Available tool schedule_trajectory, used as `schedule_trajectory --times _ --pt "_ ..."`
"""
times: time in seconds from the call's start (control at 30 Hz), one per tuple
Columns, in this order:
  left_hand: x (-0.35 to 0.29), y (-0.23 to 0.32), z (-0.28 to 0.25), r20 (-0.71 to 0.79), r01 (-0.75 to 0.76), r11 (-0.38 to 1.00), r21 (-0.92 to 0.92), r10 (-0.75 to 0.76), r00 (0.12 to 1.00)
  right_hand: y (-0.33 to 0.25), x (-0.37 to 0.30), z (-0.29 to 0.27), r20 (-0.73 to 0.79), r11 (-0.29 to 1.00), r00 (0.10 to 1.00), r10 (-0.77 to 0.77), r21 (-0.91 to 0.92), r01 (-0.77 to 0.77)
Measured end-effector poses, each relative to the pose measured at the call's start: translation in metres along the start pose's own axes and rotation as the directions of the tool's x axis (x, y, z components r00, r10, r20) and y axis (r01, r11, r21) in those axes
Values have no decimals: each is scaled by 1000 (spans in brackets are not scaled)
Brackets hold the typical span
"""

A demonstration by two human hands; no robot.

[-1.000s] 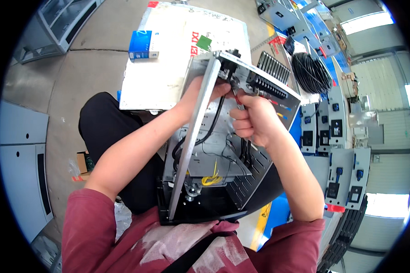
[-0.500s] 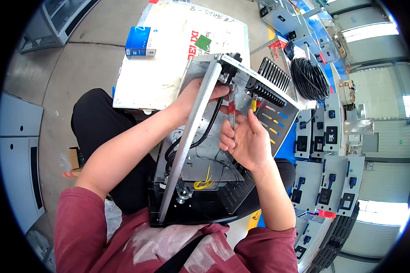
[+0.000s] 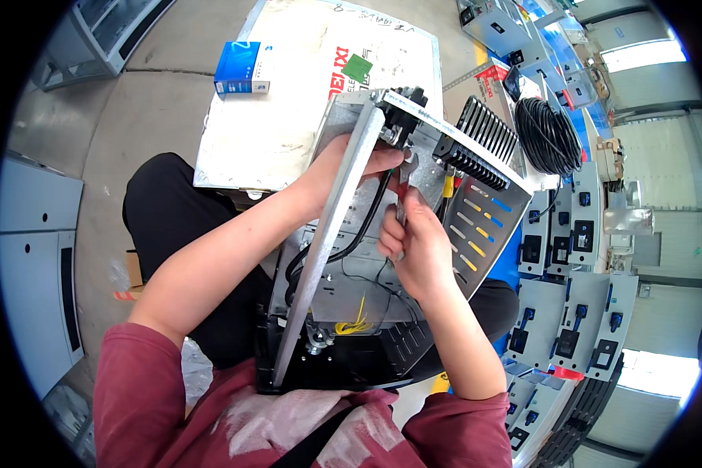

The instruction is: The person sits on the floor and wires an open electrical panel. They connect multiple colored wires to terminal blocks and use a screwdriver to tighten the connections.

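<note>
Head view: at upper centre, the right hand [image 3: 423,243] grasps a silver, red-marked metal wrench [image 3: 412,165] inside a grey, open-sided metal enclosure [image 3: 325,243]; the half-hidden left hand's [image 3: 327,171] grip is indeterminate. Poor seating could let the wrench slip.

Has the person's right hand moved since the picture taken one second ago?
Yes: the right hand is lower in the picture, nearer the person's body; judged against the slanted metal bar, it sits farther from the bar's top end.
</note>
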State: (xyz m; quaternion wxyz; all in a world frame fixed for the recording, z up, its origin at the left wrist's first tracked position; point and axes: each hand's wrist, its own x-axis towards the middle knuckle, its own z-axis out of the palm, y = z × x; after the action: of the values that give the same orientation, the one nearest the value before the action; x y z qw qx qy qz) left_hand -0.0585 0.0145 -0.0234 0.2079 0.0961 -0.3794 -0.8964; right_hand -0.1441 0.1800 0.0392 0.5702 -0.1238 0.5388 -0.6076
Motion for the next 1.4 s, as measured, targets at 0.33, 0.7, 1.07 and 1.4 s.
schedule_trajectory --times 0.33,0.7,1.07,1.4 --pt "-1 3 0 -21 75 996 -47 -76 997 25 35 22 -206 941 930 -305 -215 261" --pt "3 -4 0 -49 -123 990 63 126 991 29 53 18 -197 849 875 -443 -405 339" --pt "2 -8 0 -14 -62 998 -1 62 998 3 33 39 -241 928 934 -262 -330 175" --pt "2 -9 -1 -125 -19 988 157 39 991 -30 11 31 -169 997 985 19 -70 -31"
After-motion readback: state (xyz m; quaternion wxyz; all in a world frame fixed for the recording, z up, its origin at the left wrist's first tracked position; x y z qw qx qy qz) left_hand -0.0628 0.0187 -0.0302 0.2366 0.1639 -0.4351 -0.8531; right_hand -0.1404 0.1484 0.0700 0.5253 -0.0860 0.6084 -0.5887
